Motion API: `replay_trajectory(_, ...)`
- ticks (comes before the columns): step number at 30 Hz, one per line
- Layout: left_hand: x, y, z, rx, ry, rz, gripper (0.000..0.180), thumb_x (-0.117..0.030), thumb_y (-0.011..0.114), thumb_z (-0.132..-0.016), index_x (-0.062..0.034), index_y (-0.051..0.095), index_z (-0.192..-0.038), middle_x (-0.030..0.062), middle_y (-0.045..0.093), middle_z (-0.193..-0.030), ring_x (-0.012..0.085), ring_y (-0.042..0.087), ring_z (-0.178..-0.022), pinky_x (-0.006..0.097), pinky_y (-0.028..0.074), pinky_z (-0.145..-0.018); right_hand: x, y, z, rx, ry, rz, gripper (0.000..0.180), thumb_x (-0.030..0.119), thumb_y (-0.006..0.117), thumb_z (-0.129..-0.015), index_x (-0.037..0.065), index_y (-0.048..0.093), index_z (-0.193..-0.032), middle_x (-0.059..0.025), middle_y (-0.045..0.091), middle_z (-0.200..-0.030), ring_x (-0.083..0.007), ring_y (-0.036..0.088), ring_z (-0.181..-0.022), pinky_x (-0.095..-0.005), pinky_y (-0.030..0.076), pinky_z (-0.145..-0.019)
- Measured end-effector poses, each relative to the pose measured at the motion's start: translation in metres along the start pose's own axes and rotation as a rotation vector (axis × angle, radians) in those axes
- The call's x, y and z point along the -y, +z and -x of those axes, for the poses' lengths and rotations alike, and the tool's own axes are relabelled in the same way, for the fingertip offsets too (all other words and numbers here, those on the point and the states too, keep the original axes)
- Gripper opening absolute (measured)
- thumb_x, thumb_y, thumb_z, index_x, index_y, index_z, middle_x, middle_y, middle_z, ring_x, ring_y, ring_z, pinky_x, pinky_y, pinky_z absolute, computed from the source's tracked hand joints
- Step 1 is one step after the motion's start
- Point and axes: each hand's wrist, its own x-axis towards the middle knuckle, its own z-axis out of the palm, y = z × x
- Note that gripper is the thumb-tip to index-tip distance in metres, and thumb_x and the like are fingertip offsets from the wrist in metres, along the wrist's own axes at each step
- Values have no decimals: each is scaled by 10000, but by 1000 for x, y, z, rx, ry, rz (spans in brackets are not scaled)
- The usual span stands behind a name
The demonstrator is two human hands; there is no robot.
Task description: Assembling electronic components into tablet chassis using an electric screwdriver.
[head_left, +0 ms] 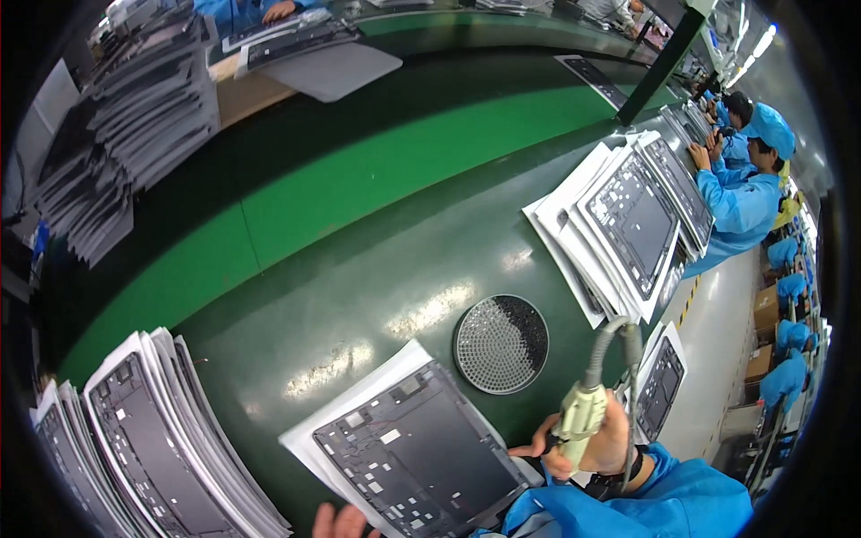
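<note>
In my right hand [599, 448] is a pale green electric screwdriver [582, 416] with a thick grey cable [608, 341] rising from its top. My fingers wrap its body, and its tip is hidden. One finger reaches to the right edge of a dark grey flat device panel [439, 448] with small white labels. The panel lies tilted on a white sheet [318, 414]. My left hand [341, 522] shows only some fingers at the lower edge, stretched out by the panel's near left corner. Beyond the panel stands a round dish [475, 345] with a holed grid, dark small pieces at one side.
Stacks of similar panels in white sheets stand at left [148, 439] and far right [632, 215]. Across the green bench [296, 296] is a tall stack of sheets [157, 117]. Co-workers in blue sit along the right; a green post [664, 67] rises at the back.
</note>
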Motion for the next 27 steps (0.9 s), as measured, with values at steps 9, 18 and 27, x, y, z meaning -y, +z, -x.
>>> replay_trajectory(9,-9,93,-57,-359,-248,-1068,469,-24,590,-961,30,449,-1405,127,659,-1187,187,635,-1015,305,526,-857,6,5,-35,156,28,46,873,783,267,-944,-1,532,-1222,-252,628,-860,-222,592,-583,-352,514,-620)
replay_trajectory(18,-133,97,-39,-589,113,-1315,327,-217,565,-1038,-50,559,-1319,24,623,-965,95,532,-809,259,447,-699,50,11,14,-65,-863,462,486,391,802,-814,19,557,-1008,-35,579,-593,-195,584,-532,-379,501,-736)
replay_trajectory(27,-277,-7,-54,-535,231,-1041,282,16,569,-955,26,584,-1236,78,716,-1021,145,691,-819,290,573,-764,121,-39,30,-39,-1220,1940,460,480,852,-734,183,699,-1050,-27,736,-1142,-208,486,-810,-344,332,-790)
